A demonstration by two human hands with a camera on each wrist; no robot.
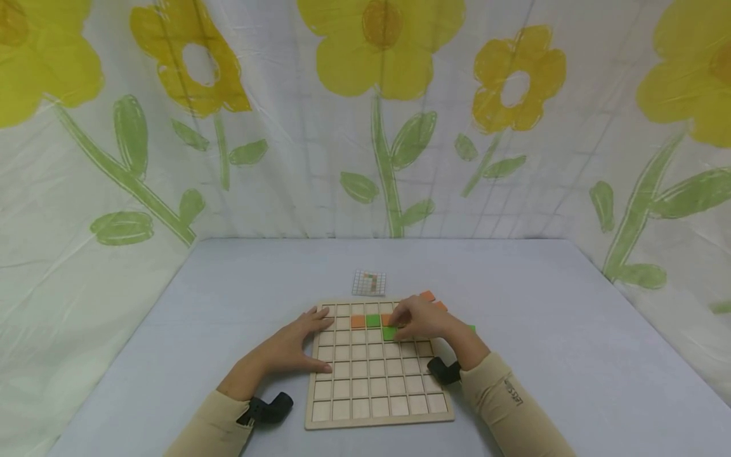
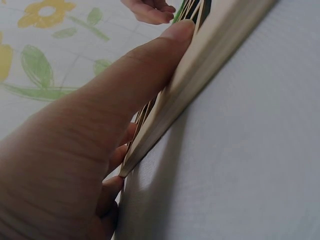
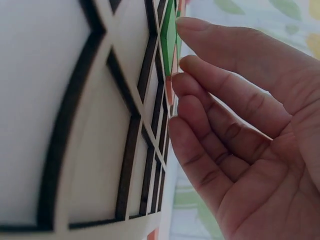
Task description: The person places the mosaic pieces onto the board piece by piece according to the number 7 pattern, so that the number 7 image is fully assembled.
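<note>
A wooden grid board lies flat on the table. In its upper rows sit an orange tile, a green tile, another orange tile and, one row lower, a second green tile. My right hand is over the upper right of the board, its bent fingertips right at that lower green tile. The right wrist view shows the thumb close beside a green tile, which lies in the grid. My left hand rests on the board's left edge, thumb and fingers spread apart.
Behind the board lies a small card printed with a coloured grid. Loose orange tiles and a green tile lie to the board's right, partly behind the right hand and arm. A curtain with painted flowers hangs behind the table.
</note>
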